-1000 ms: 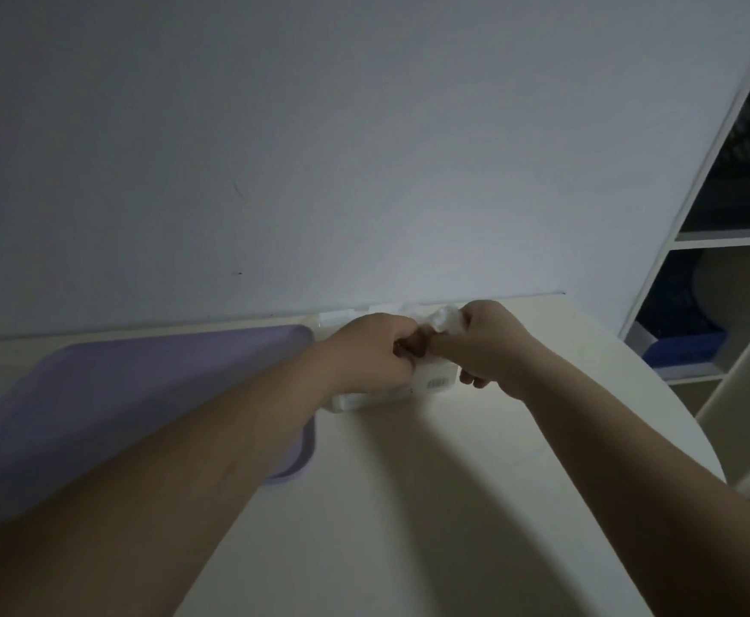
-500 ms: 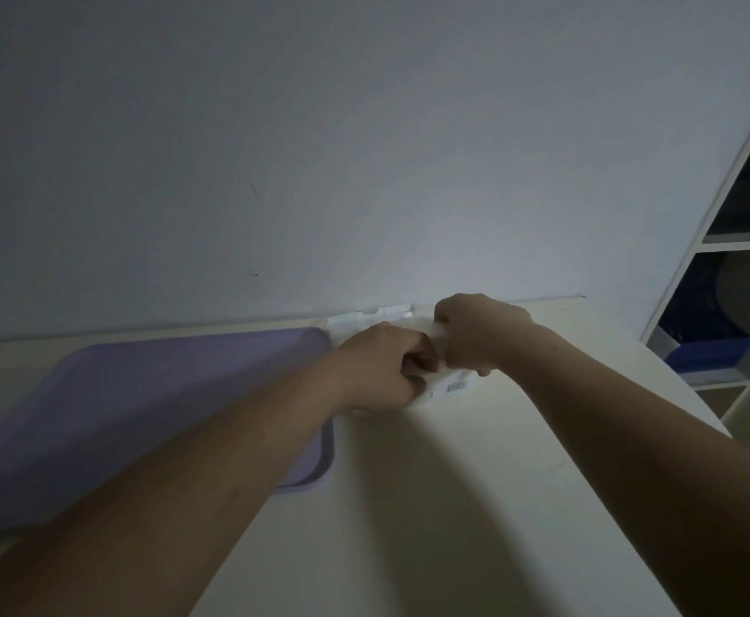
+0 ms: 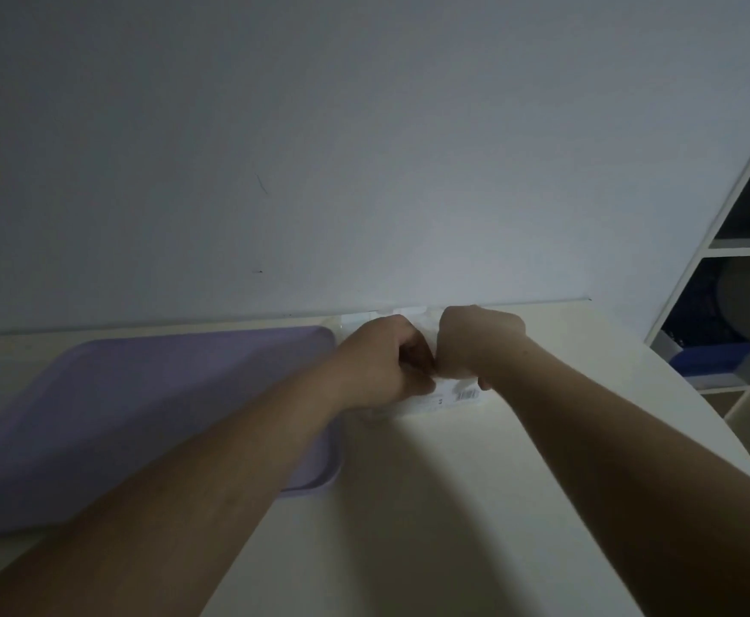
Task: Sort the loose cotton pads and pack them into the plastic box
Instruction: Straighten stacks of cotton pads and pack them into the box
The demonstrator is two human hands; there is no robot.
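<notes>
A clear plastic box [image 3: 449, 399] with a barcode label stands against the wall on the cream table [image 3: 431, 505]. Its open lid [image 3: 409, 312] shows just behind my hands. My left hand [image 3: 384, 362] is curled over the box's left part, with the thumb at its front edge. Knuckle to knuckle with it, my right hand [image 3: 475, 345] reaches down into the box with bent fingers. Both hands cover the box's inside, so no cotton pad is visible.
A lilac tray [image 3: 150, 416] lies on the table to the left of the box, partly under my left forearm. A white shelf unit [image 3: 720, 247] with a blue bin [image 3: 711, 356] stands at the right. The wall runs directly behind the box.
A second ago my right hand pinched a white pad above the box. It has since gone down into the box, and the pad is out of sight. My left hand stayed on the box.
</notes>
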